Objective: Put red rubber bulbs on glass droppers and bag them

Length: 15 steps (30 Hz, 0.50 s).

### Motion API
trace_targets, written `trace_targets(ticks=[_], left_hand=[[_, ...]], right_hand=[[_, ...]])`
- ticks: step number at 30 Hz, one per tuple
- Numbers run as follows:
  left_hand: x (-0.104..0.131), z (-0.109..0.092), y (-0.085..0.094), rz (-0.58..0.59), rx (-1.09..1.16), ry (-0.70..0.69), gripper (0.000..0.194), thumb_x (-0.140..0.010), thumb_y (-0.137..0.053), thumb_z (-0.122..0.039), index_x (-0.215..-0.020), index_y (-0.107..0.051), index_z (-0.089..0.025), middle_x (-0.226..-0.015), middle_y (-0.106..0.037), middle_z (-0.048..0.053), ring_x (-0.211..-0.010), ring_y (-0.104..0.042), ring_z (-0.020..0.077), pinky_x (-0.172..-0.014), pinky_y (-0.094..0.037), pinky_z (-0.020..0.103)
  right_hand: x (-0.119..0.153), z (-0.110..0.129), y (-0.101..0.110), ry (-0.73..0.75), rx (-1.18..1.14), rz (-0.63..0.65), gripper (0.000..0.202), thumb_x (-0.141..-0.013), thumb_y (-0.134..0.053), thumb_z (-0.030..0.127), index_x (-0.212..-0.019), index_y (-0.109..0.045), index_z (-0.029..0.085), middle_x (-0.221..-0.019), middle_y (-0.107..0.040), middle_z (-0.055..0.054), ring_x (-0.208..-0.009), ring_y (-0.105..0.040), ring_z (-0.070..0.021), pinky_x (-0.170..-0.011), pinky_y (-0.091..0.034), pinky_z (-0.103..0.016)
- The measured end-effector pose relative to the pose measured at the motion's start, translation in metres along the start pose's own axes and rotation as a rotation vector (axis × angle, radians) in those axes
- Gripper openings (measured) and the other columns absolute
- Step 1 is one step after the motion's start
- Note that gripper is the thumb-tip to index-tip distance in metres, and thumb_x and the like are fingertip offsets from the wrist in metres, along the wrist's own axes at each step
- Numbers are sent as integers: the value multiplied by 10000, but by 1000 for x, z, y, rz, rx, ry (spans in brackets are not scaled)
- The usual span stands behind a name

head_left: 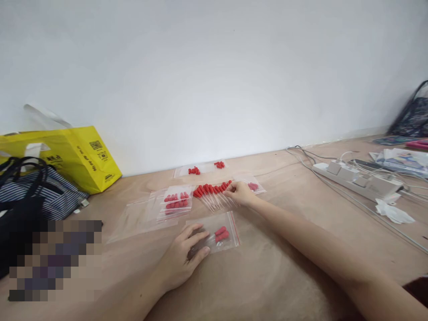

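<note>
My left hand [183,255] rests with fingers apart over the left part of a clear zip bag [203,221], which holds a few red rubber bulbs [221,234]. Behind it lies a row of droppers [210,191] with red bulbs and thin clear tubes fanned toward me. At the row's right end, my right hand [240,193] pinches a dropper, its bulb partly hidden by the fingers. Left of the row is a stack of zip bags [161,215] with red bulbs inside. Another bag [259,183] with red pieces sits just beyond my right hand.
Near the wall lies a bag [207,168] with two red clusters. A yellow shopping bag [93,156] and a striped bag [62,191] stand at left. On the right are a power strip [357,180] with chargers and cables, a crumpled tissue [394,211] and papers [401,159].
</note>
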State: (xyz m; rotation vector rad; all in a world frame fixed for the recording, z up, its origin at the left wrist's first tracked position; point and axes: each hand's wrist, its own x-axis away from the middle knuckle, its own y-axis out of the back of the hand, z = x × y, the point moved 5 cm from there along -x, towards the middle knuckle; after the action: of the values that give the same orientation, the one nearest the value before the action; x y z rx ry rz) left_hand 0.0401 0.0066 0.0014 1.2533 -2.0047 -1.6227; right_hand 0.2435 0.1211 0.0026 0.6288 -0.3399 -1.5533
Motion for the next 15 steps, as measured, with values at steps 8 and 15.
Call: trace_targets(ticks=[8,15], left_hand=[[-2,2,10,29,30,11,297,-797,-485,-315,-1075,-554,-237,-1125,-549,60,-1014,-531,210,-850,-462,345],[1,6,5,55,16,24,306,-817,-458,-319,-1100,-539,-233,-1153,-533,64,-1049,-509,208,-878,-444,353]], right_hand=[[-34,25,-44,-141,128,-169,345,-671,-566,451,-858,-667,179,-1027,-601,-126,-932,-558,-280,-797,-393,-393],[-34,20,-30,-143,-32,-198,177,-698,-568,344,-711,-611,173,-834,-642,-75,-843,-587,-205,-744,-420,-309]])
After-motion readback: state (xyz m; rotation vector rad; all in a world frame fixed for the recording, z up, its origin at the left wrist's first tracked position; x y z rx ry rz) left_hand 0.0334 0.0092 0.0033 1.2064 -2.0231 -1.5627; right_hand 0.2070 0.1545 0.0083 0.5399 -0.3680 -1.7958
